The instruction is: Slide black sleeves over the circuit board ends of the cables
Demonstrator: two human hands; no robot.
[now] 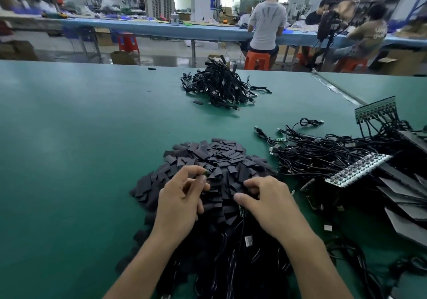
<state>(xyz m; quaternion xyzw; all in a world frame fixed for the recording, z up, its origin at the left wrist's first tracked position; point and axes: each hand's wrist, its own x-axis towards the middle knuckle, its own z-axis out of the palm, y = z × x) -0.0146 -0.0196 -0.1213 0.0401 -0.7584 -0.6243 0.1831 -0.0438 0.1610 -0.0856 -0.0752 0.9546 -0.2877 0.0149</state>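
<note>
A heap of flat black sleeves (217, 160) lies on the green table (69, 136) in front of me. My left hand (182, 199) pinches a small piece at about fingertip height, a sleeve with something greenish at its end (207, 173). My right hand (270, 204) hovers with curled fingers over the heap's right side; what it holds, if anything, is hidden. A small green circuit board on a black cable (242, 211) shows just under its thumb. More black cables (231, 252) lie between my forearms.
A tangle of cables with bare circuit boards (323, 155) and strips of joined boards (360, 169) lies at the right. A pile of cables (221, 88) sits farther back. Dark flat panels (406, 197) stack at the far right. People sit at a blue bench behind.
</note>
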